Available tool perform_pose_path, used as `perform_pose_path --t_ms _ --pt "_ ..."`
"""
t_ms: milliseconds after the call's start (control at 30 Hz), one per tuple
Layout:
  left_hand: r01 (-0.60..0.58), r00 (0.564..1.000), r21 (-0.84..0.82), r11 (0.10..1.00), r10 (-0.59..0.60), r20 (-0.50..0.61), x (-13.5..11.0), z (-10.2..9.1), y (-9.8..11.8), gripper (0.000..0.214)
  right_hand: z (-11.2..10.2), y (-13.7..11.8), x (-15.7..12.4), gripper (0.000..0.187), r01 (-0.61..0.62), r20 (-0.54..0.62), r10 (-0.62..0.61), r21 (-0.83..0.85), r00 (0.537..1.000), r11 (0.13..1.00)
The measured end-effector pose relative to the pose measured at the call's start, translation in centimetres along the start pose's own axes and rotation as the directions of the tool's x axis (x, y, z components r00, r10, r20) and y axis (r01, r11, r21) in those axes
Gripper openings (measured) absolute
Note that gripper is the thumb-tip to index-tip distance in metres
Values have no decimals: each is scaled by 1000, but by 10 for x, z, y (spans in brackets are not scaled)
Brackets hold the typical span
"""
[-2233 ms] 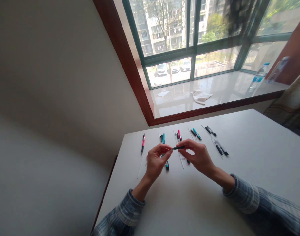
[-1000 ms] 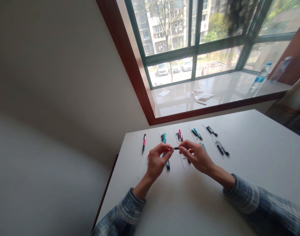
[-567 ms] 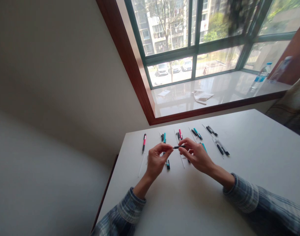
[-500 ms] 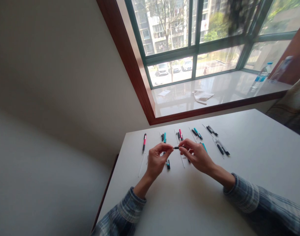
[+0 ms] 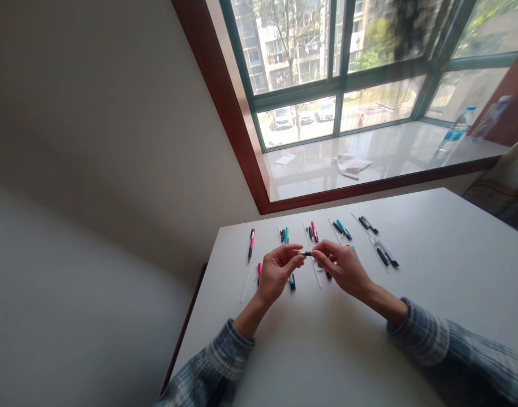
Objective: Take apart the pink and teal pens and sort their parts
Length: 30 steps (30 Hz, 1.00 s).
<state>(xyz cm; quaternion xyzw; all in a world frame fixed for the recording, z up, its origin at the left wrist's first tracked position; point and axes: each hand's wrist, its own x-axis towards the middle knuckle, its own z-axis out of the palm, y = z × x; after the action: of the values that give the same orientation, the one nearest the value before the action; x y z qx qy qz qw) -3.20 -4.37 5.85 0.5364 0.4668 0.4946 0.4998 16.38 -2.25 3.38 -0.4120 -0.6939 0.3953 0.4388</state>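
Observation:
Between my two hands is a small black pen grip (image 5: 308, 254) with a short silvery tip pointing left. My right hand (image 5: 342, 264) pinches its black end between thumb and fingertips. The fingers of my left hand (image 5: 278, 271) close around the silvery tip, with a small gap showing between index finger and thumb. Under and around my hands lie pen parts. A pink barrel (image 5: 259, 271) is partly behind my left hand, a teal barrel (image 5: 286, 234) lies beyond it, and a thin white refill (image 5: 316, 274) lies between the hands.
A pink-and-black pen (image 5: 251, 244) lies at the left of the white table (image 5: 327, 350), with a refill (image 5: 246, 284) nearer me. Sets of parts lie along the back, including a pink barrel (image 5: 314, 231), a teal barrel (image 5: 344, 229) and a clear barrel (image 5: 385, 251). A bottle (image 5: 456, 130) stands on the windowsill.
My left thumb and index finger have parted slightly around the silvery tip. Both hands sit a little further right in view, and the pink barrel by my left hand shows more.

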Motion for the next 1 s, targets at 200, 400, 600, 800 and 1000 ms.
perform_pose_path --t_ms 200,400,600,800,1000 --pt "51 998 -132 990 -54 -20 0 1 -3 25 1 -6 -3 38 20 44 -18 -40 999 999" --pt "-68 997 -14 998 67 -25 -2 4 5 20 -1 -11 -4 44 16 86 -12 -47 996 999" --pt "-115 993 -27 993 116 34 -3 10 11 15 1 -12 -10 31 35 96 -28 -80 995 996" --pt "-172 970 -85 982 153 -191 -3 -8 18 9 -1 -16 -13 30 102 106 -86 -156 991 982" --pt "94 955 370 924 20 -295 -25 -65 33 16 -2 -19 -14 26 144 147 -124 -133 981 981"
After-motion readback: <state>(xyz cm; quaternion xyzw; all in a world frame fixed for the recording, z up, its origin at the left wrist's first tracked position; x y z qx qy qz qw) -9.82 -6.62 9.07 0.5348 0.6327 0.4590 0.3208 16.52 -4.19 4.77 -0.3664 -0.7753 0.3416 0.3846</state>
